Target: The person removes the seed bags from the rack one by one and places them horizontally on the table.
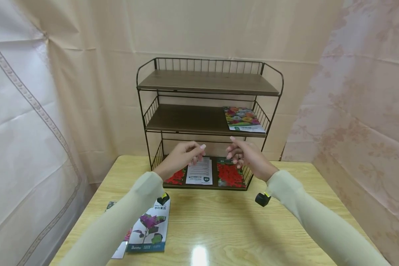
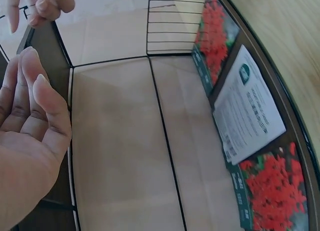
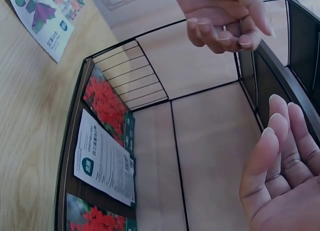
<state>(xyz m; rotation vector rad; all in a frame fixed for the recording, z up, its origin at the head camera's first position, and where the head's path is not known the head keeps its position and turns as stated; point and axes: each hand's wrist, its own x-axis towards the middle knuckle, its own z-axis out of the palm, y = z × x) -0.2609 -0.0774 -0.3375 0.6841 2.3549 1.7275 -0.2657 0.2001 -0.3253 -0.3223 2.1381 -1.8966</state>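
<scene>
My two hands hover side by side in front of a black wire rack [image 1: 142, 96] with three wooden shelves. The left hand [image 1: 196, 153] has loosely curled fingers and holds nothing. The right hand [image 1: 234, 149] is just as relaxed and empty, a short gap from the left. Below them on the bottom shelf lie a white-backed seed packet [image 1: 199, 171] and two red-flower packets [image 1: 231, 175] [image 1: 176, 178]. The left wrist view shows the left palm [image 2: 30, 91] above the white packet [image 2: 250, 111]. In the right wrist view the right hand's fingers [image 3: 280, 141] are straight, with the left hand [image 3: 225, 26] opposite.
A colourful flower packet [image 1: 244, 119] lies at the right end of the middle shelf; the top shelf [image 1: 206, 82] is bare. More seed packets [image 1: 149, 225] lie on the wooden table [image 1: 219, 229] at front left. Curtains hang close on the left, back and right.
</scene>
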